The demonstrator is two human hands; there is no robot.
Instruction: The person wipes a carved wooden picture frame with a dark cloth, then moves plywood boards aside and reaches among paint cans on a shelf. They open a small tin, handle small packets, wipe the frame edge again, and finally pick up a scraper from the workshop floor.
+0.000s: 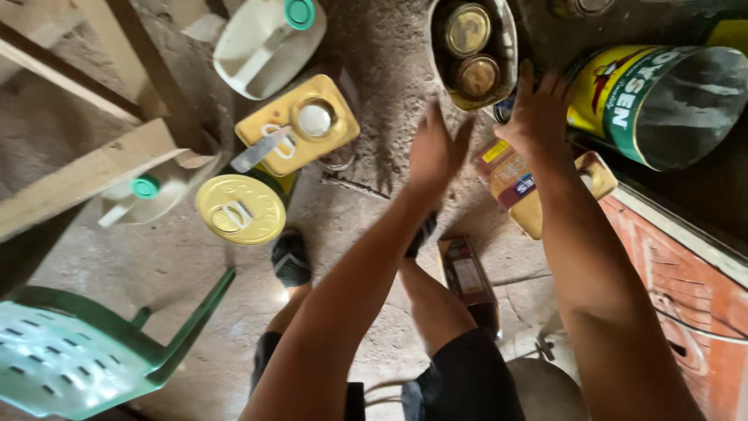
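Note:
My left hand [435, 150] reaches forward over the dirt floor with its fingers apart and nothing in it. It is just below a dented metal pail [506, 31] that holds two round tins with gold lids [467, 30]. My right hand [538, 109] is spread flat, fingers up. It lies between the pail and a big yellow and green paint tin [662, 101] lying on its side. Its palm covers a small dark object that I cannot make out. A yellow rectangular can [523, 191] lies under my right wrist.
A yellow square tin [300, 125], a round yellow tin [240, 209] and two white jugs with green caps [269, 39] [148, 191] stand at the left. Wooden planks [78, 171] and a green plastic chair [70, 351] are nearer left. An orange drum [686, 288] is at the right, and a small brown box [467, 273] by my feet.

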